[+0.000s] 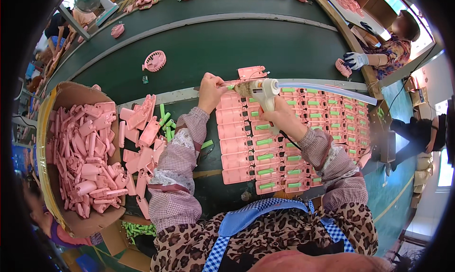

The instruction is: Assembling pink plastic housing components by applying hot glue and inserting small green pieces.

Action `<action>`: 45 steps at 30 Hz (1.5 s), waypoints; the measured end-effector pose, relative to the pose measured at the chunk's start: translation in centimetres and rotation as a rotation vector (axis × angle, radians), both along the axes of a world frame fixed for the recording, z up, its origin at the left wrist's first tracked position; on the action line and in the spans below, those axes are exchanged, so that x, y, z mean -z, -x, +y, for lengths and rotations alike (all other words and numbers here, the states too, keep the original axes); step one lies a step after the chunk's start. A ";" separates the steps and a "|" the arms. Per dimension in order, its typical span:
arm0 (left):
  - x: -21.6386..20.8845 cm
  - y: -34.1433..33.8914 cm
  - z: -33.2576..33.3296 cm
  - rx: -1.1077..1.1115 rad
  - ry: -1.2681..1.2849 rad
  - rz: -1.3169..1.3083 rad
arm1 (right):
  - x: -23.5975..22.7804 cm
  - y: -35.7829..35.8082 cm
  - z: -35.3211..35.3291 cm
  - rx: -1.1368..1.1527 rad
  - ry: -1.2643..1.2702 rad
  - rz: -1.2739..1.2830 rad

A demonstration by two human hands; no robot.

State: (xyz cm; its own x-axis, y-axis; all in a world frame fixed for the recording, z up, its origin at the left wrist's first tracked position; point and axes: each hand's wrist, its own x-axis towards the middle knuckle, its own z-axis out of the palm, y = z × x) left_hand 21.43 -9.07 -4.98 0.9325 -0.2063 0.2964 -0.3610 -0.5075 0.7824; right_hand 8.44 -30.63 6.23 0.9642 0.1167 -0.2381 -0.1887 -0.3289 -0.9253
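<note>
My right hand (pixel 283 114) is wrapped round the handle of a white glue gun (pixel 268 88). A long translucent glue stick (pixel 332 91) runs out of its back toward the right. Its nozzle points left, close to my left fingertips. My left hand (pixel 210 91) pinches a small green cylinder, seemingly a battery (pixel 231 87), at a pink plastic shell in the top of the left column. Below lie rows of pink shells (pixel 234 146); the leftmost column is bare inside, while the others hold green batteries (pixel 265 156) with thin wires.
A cardboard box (pixel 45 130) heaped with pink shells stands at left. Loose shells (pixel 150 131) and green batteries (pixel 166 120) lie beside it. Pink fan parts (pixel 154 61) sit on the green conveyor belt (pixel 213 49). At right, a co-worker's gloved hand (pixel 355 60) holds another fan part.
</note>
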 end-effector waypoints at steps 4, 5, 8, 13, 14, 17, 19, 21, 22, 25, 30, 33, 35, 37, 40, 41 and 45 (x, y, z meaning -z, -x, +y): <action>-0.8 0.4 0.0 -0.046 -0.018 -0.026 | 0.7 0.2 -0.1 0.027 -0.089 -0.022; -1.5 0.5 0.0 -0.074 -0.019 -0.027 | 0.4 0.4 -0.1 0.029 -0.110 -0.026; -4.2 -0.1 -0.7 -0.020 0.000 -0.147 | -0.5 0.8 -0.9 -0.031 -0.111 -0.042; -9.9 -4.4 -4.9 0.220 -0.063 -0.024 | -0.2 2.0 -1.7 0.018 -0.154 -0.132; -10.1 -5.4 -5.5 0.249 -0.133 -0.044 | 0.1 2.0 -1.4 -0.011 -0.116 -0.139; -6.9 -8.9 -9.3 0.383 -0.324 -0.087 | 1.0 1.7 -1.6 -0.074 0.000 -0.067; -4.6 -10.1 -11.9 0.434 -0.495 -0.057 | 1.4 1.8 -1.4 -0.050 -0.037 -0.074; -3.2 -10.7 -14.4 0.500 -0.700 -0.029 | 1.8 2.2 -1.5 -0.046 -0.095 -0.073; -3.0 -10.7 -15.9 0.508 -0.731 -0.077 | 1.9 2.3 -1.9 -0.034 -0.128 -0.063; -4.9 -10.3 -18.3 0.466 -0.860 0.088 | -0.4 2.3 -2.2 -0.043 -0.177 0.016; -6.9 -11.4 -14.4 0.239 -0.730 -0.213 | 0.6 2.3 -1.3 -0.026 -0.202 -0.022; -11.7 -10.2 -9.7 0.257 -0.618 -0.428 | 1.7 3.1 -3.3 -0.118 0.052 -0.140; -12.8 -6.8 -2.7 0.170 -0.457 -0.370 | -0.6 3.5 -2.0 -0.054 -0.193 0.020; -13.9 -1.2 1.1 0.240 -0.381 -0.380 | -0.5 3.5 -3.6 -0.021 -0.155 -0.013; -12.1 10.4 6.6 0.262 -0.407 -0.215 | -1.7 3.8 -4.1 -0.049 -0.133 0.001; -11.4 14.3 7.4 0.297 -0.488 -0.169 | -2.2 3.9 -4.1 -0.063 -0.126 0.015; -7.1 26.6 7.6 0.407 -0.486 -0.066 | -3.2 4.5 -2.9 -0.054 -0.128 -0.062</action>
